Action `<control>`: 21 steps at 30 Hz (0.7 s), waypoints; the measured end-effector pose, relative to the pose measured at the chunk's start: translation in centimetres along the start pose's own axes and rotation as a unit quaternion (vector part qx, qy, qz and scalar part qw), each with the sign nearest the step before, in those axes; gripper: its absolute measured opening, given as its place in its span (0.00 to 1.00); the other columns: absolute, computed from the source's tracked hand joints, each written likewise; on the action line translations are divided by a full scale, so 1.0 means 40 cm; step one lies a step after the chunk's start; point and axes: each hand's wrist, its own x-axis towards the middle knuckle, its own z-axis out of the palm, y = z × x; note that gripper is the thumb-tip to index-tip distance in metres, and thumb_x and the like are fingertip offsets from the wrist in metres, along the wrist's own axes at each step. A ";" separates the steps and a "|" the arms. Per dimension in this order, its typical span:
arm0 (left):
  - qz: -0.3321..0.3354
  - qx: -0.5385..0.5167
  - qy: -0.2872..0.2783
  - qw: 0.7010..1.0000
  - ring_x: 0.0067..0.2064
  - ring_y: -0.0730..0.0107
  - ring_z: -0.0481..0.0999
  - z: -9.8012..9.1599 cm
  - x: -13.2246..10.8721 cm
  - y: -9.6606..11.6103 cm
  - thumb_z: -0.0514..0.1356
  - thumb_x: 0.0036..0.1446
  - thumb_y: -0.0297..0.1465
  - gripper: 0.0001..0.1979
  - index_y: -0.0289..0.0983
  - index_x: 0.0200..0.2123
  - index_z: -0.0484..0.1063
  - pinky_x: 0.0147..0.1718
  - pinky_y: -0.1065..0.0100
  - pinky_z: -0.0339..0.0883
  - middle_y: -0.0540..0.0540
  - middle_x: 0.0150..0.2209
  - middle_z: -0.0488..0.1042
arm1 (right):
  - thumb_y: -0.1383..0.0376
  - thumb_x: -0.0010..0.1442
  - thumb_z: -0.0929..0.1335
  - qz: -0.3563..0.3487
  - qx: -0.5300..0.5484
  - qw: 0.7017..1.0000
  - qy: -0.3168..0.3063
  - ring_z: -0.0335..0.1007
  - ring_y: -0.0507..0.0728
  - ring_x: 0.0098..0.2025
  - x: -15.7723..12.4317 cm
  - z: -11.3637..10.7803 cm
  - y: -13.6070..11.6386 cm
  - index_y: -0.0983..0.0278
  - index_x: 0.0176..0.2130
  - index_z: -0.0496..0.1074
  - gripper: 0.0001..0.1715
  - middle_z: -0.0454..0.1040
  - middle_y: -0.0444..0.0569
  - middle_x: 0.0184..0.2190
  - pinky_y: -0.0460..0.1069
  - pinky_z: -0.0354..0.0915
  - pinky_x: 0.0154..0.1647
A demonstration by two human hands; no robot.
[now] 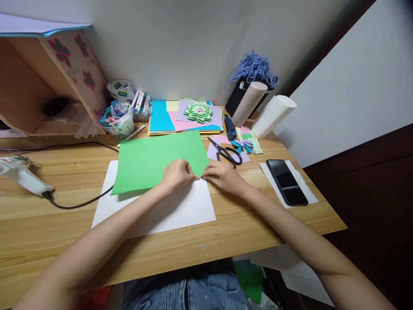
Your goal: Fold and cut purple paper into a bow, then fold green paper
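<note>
A large green sheet of paper [158, 157] lies over a white sheet [177, 211] on the wooden table. My left hand [179, 174] is closed at the green paper's near edge, thumb and fingers pinching close to its right corner. Right beside it, my right hand [222, 175] pinches that same corner, fingertips nearly meeting those of the left. The near left part of the green paper stands slightly off the white sheet. Black-handled scissors [227, 153] rest just beyond my right hand.
A glue gun [26, 176] with a black cord is at left. Behind stand a tub of scraps [121, 122], markers [138, 101] and stacked coloured paper [161, 118] bearing a layered paper flower [198, 113]. A cutter [230, 127], paper rolls [274, 115] and a phone [287, 183] are at right.
</note>
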 end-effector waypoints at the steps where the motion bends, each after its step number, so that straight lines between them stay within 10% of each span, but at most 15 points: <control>1: 0.004 -0.001 0.008 1.000 0.26 0.70 0.68 0.002 -0.002 -0.002 0.66 0.40 0.44 0.15 0.38 0.21 0.71 0.23 0.69 0.53 0.50 0.24 0.74 | 0.68 0.58 0.66 -0.041 -0.017 0.999 0.004 0.68 0.54 0.36 -0.007 0.014 -0.001 0.64 0.33 0.75 0.08 0.74 0.50 0.32 0.47 0.64 0.36; 10: 0.024 -0.030 0.035 0.999 0.26 0.71 0.69 0.005 -0.014 -0.018 0.64 0.42 0.43 0.14 0.38 0.24 0.72 0.22 0.70 0.52 0.50 0.25 0.74 | 0.69 0.63 0.59 -0.151 -0.186 0.971 0.001 0.71 0.57 0.39 -0.060 0.035 0.007 0.67 0.43 0.73 0.15 0.75 0.55 0.39 0.50 0.69 0.37; 21: 0.046 -0.037 0.067 0.996 0.28 0.71 0.68 -0.023 -0.058 -0.122 0.62 0.44 0.41 0.12 0.38 0.24 0.73 0.24 0.70 0.55 0.50 0.27 0.73 | 0.69 0.62 0.61 -0.063 -0.159 0.981 0.091 0.70 0.57 0.50 -0.133 0.043 0.037 0.65 0.50 0.70 0.17 0.73 0.53 0.48 0.54 0.68 0.52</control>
